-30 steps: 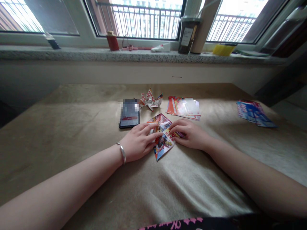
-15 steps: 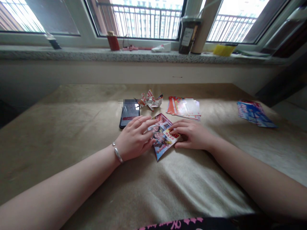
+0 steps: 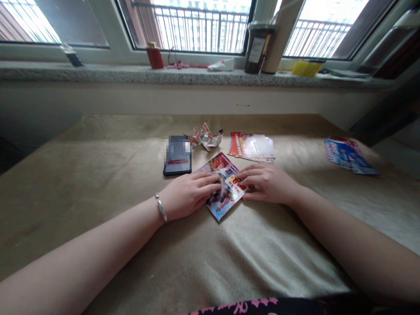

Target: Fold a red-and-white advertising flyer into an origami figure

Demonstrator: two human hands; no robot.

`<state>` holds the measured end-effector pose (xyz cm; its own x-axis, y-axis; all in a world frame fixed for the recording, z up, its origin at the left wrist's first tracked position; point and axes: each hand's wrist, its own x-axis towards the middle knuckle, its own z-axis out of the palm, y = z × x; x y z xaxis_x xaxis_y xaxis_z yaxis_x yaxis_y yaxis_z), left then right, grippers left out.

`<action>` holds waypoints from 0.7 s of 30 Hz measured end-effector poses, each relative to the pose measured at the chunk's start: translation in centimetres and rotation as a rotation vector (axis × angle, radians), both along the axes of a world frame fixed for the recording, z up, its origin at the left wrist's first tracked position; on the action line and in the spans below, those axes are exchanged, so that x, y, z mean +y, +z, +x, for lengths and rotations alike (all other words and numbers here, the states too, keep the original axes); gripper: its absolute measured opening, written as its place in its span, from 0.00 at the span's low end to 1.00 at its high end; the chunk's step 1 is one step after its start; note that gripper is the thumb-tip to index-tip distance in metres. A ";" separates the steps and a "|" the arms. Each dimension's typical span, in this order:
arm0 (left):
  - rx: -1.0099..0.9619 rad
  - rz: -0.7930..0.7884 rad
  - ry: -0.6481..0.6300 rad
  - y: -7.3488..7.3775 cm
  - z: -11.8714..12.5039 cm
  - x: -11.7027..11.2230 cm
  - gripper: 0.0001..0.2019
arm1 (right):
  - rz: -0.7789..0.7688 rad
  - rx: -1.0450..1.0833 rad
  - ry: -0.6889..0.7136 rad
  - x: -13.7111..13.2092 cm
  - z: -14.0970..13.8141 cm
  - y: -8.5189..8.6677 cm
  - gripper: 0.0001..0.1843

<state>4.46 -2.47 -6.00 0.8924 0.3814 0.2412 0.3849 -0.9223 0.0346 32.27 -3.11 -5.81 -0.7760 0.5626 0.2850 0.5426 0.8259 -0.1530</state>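
Observation:
A colourful printed leaflet [image 3: 223, 199] with pictures and a yellow-white patch lies at an angle on the table. My left hand [image 3: 192, 192] rests on its left side, fingers stretched out flat and covering part of it. On the leaflet's right edge lie the fingertips of my right hand [image 3: 267, 183], slightly bent and spread, with the thumb at the edge. Just beyond my left hand is a black phone [image 3: 177, 162] with its screen lit. Part of the leaflet is hidden under both hands.
Crumpled printed paper [image 3: 207, 139] lies beside the phone. A stack of orange-red leaflets [image 3: 251, 146] sits beyond my right hand, and blue leaflets [image 3: 351, 155] lie far right. A granite windowsill [image 3: 114, 75] behind the table [image 3: 98, 183] holds a dark jar [image 3: 257, 50] and a red container [image 3: 155, 57].
My left hand has slid slightly left and towards me, baring more of the leaflet and the phone. The leaflet looks flatter and more spread out. The right hand has shifted only slightly.

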 end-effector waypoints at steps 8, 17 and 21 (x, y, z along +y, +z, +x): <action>0.079 -0.072 0.040 -0.1 -0.2 -0.3 0.23 | 0.033 -0.008 0.002 0.0 0.1 0.1 0.14; 0.088 -0.093 0.099 -0.1 0.0 -0.6 0.24 | 0.045 -0.036 0.063 -0.6 -0.7 0.6 0.11; 0.075 -0.083 0.108 -0.2 -0.1 -0.6 0.24 | 0.060 -0.047 0.056 -0.4 -0.6 0.2 0.11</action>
<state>4.40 -3.08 -6.20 0.8593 0.4921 0.1393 0.4861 -0.8705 0.0765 31.67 -3.54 -5.58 -0.8189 0.5013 0.2793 0.5011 0.8619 -0.0777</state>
